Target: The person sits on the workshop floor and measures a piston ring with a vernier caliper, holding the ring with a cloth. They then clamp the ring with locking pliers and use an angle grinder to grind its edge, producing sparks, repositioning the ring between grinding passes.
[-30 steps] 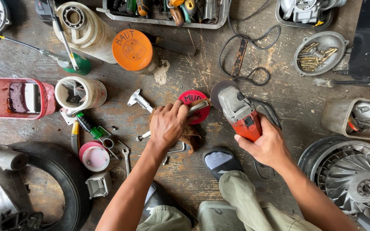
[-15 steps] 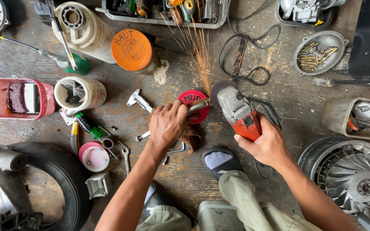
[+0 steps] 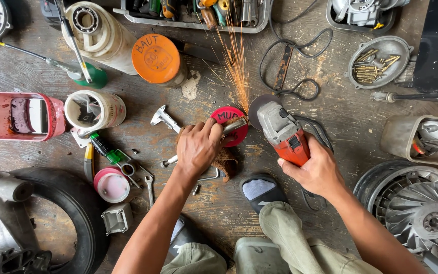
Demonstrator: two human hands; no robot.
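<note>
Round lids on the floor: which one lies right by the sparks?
The red lid under the left hand's metal piece; the orange lid and pink lid sit farther left.

worn wood floor, glossy orange plastic lid

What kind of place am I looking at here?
Most likely a small motor repair workshop, worked on the floor. A tyre and a fan wheel lie about, a tool tray sits at the top, and the right hand runs an angle grinder throwing sparks.
</note>
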